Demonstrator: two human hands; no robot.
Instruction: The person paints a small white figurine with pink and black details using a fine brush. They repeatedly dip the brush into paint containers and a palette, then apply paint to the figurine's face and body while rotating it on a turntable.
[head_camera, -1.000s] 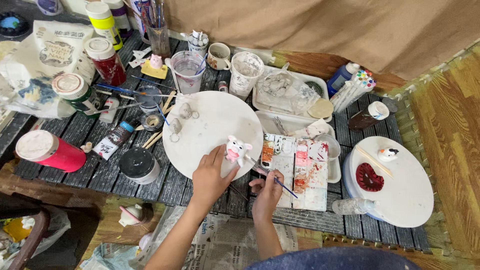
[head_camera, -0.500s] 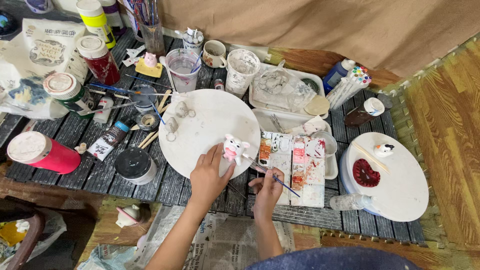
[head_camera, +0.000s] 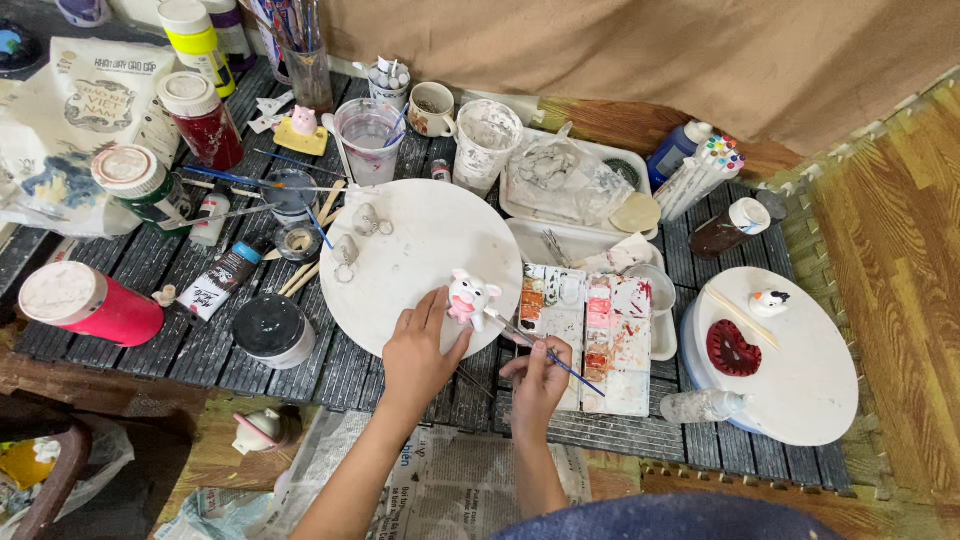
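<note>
In the head view, the left hand (head_camera: 418, 352) rests on the round white turntable board (head_camera: 420, 250), its fingers (head_camera: 436, 305) loosely curled around the small pink-and-white pig figurine (head_camera: 470, 297). The right hand (head_camera: 538, 372), just beside it, pinches a thin blue-handled paintbrush (head_camera: 548, 352), with the paint-smeared white palette (head_camera: 595, 335) just beyond.

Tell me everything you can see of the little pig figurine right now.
The pig is a small glossy figurine, white with pink ears, snout and body patches, ceramic or plaster by its look. It stands upright at the near edge of the round white board. The left hand steadies it with its fingers; the brush in the right hand points toward it.
</note>
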